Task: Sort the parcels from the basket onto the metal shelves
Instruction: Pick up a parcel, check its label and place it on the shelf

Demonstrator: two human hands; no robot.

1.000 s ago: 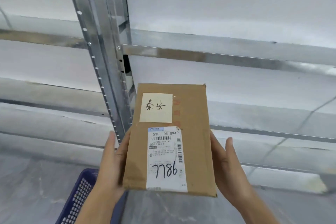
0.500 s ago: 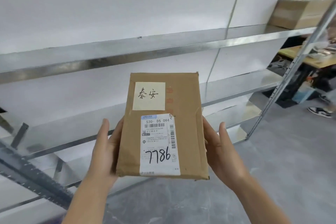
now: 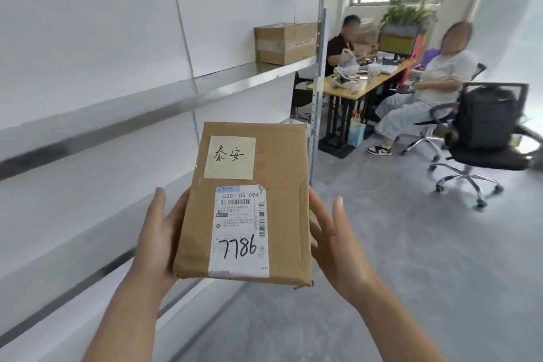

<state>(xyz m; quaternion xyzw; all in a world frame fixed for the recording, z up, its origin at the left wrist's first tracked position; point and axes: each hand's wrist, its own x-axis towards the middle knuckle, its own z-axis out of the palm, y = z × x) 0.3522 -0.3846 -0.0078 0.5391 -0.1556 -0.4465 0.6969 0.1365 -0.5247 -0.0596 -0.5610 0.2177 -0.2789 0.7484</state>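
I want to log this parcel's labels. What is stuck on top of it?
On the parcel: a cream note with handwriting and a white shipping label marked 7786. The underside is hidden.

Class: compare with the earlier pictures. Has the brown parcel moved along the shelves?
Yes. The parcel, held by the left hand and right hand, has travelled rightward along the shelves; the end post and cardboard box are now close.
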